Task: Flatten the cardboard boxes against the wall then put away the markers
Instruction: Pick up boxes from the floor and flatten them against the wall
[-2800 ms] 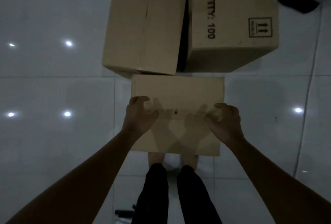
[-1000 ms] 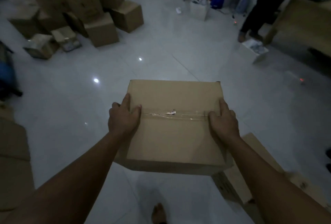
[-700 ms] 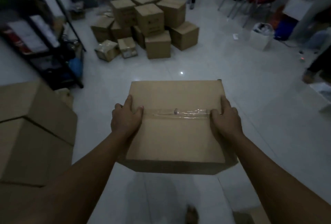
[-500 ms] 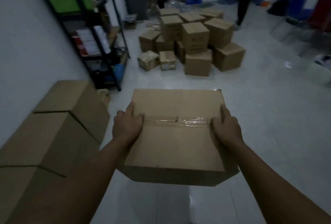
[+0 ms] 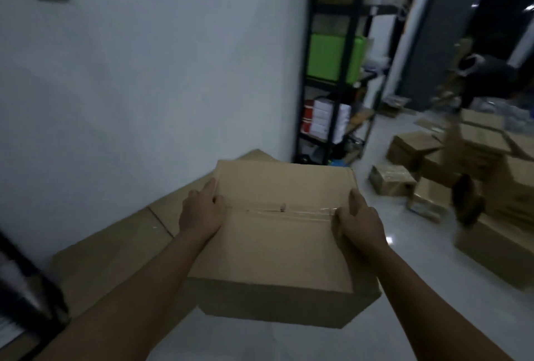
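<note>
Nearest, the two bare forearms run in from 7 and 5 o'clock and meet the box (image 5: pixel 277 233), carried clear of the floor (image 5: pixel 404 311) at centre frame; the left hand (image 5: pixel 202 212) clasps the box's 9 o'clock edge, thumb on top and fingers curled over the side, and the right hand (image 5: pixel 359 223) clasps the 3 o'clock edge the same way, a symmetric hold that likely keeps the load level while walking. Both hands sit right at the ends of the tape (image 5: pixel 277 210) that seals the top seam, so the box is not yet opened or flattened; the tape would have to go first, I judge.

Just past the box, from 8 to 11 o'clock, brown cartons (image 5: pixel 115 248) lie along the foot of the wall (image 5: pixel 144 71), apparently the spot where boxes are gathered for flattening; whether they are flat or full is hard to tell in this dim light. At 1 o'clock a black rack (image 5: pixel 336 100) stands against the wall's end with a green bin (image 5: pixel 332 55) on a shelf. At 3 o'clock a pile of boxes (image 5: pixel 462 164) sits on the floor, well apart from the wall. No markers are in view.
</note>
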